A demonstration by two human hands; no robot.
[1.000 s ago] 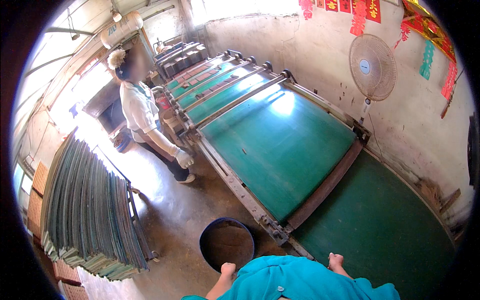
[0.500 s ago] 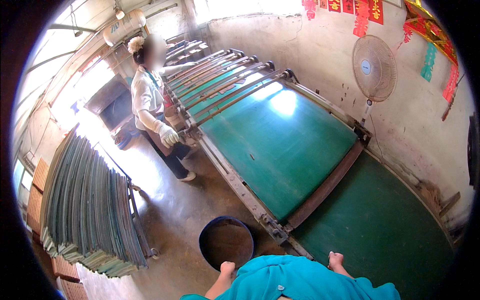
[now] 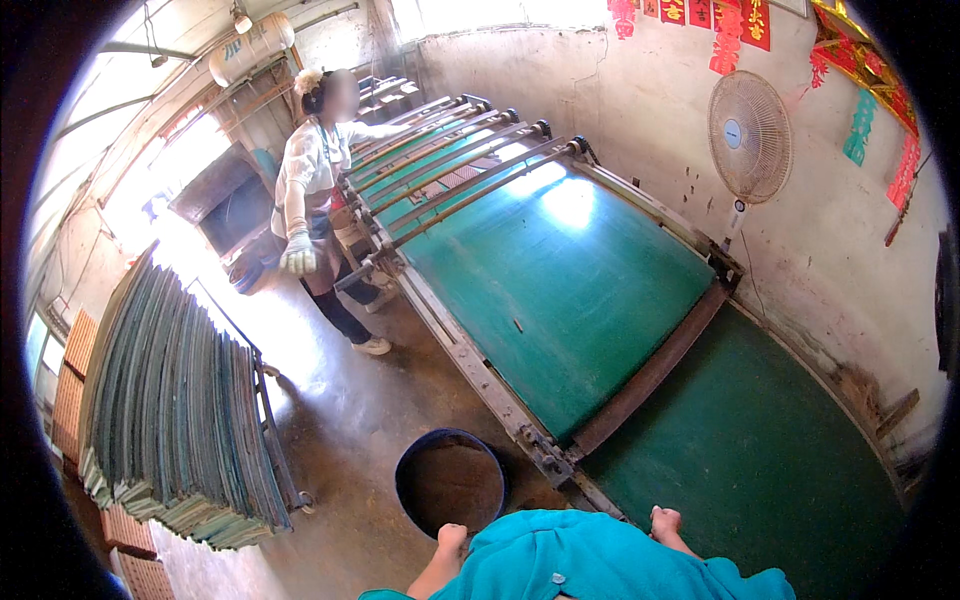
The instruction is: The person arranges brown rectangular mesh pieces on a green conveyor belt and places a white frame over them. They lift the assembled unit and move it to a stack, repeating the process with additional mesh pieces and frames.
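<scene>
The left hand [image 3: 451, 541] looks curled, near the round tub [image 3: 452, 436] in view; the right hand [image 3: 667, 522], also curled, at the dark green lower belt's [image 3: 760, 440] edge — nothing visible in either. Seemingly a waiting step — the next move calls for uncurling.

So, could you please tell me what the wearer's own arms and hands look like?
The left hand and right hand are both bare, with no gloves showing. The visible parts of the forearms are uncovered too. Between them spreads a loose teal top with a small pale button-like spot. Finer details are too small to tell.
</scene>
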